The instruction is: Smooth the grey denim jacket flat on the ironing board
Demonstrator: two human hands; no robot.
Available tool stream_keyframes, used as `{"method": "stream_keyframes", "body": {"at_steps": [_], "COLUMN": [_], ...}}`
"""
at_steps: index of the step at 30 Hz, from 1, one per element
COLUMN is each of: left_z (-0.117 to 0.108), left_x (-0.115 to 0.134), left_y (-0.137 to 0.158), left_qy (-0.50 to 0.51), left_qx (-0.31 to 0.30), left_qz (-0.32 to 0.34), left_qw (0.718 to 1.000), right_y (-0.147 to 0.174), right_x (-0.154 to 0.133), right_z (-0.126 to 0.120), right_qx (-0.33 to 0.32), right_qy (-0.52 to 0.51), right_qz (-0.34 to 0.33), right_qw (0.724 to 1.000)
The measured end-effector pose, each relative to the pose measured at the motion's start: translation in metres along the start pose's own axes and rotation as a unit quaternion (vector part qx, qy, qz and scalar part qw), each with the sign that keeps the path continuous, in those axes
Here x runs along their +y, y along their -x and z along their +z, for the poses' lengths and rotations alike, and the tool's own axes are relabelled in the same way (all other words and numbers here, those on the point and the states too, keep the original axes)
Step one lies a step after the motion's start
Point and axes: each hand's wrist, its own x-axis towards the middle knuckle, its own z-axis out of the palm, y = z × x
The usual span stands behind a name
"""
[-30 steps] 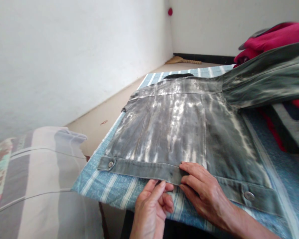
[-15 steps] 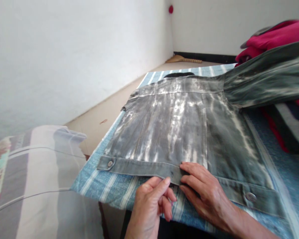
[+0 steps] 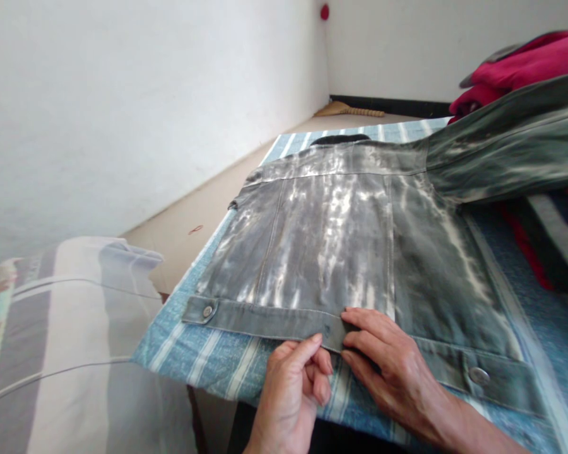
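Note:
A grey, bleach-streaked denim jacket (image 3: 331,233) lies back-up on a blue striped cloth (image 3: 208,359). My right hand (image 3: 392,372) rests on the middle of its bottom waistband, fingers on top and the lowest digit at the band's edge, pinching it. My left hand (image 3: 288,391) sits just left of it with fingers curled in and the thumb tip touching the band's lower edge. Metal buttons (image 3: 207,311) mark the band's tabs at both ends. One sleeve (image 3: 511,151) stretches off to the right.
A pile of red and dark clothes (image 3: 515,69) sits at the right under the sleeve. A striped grey and white cushion (image 3: 76,334) lies at lower left. White walls meet at a corner beyond a beige floor (image 3: 203,214), where a broom (image 3: 350,110) lies.
My left hand has curled its fingers tighter and shifted slightly right toward the waistband. My right hand and the jacket have stayed put.

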Motion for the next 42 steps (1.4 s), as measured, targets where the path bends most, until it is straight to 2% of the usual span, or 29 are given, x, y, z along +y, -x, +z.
{"method": "stream_keyframes", "body": {"at_steps": [5, 10, 16, 29, 42], "left_z": [0.0, 0.001, 0.001, 0.0, 0.0], "left_x": [0.0, 0.0, 0.0, 0.001, 0.0], "left_y": [-0.002, -0.002, -0.001, -0.001, -0.002], "left_qy": [0.001, 0.006, 0.013, 0.016, 0.022], "left_qx": [-0.003, -0.01, -0.004, -0.007, -0.013], "left_qz": [-0.015, -0.005, -0.007, -0.019, -0.014], "left_qw": [1.0, 1.0, 1.0, 1.0, 1.0], "right_y": [-0.011, -0.037, -0.048, -0.049, -0.05], "right_x": [-0.006, -0.004, 0.004, 0.015, 0.014], "right_z": [-0.002, -0.003, 0.0, 0.0, 0.003], "right_qx": [0.004, -0.048, -0.087, -0.082, -0.076], "right_qy": [-0.04, -0.073, -0.101, -0.21, -0.175], "right_qz": [0.071, 0.128, 0.1, 0.147, 0.144], "right_qw": [0.997, 0.988, 0.986, 0.963, 0.971]}}
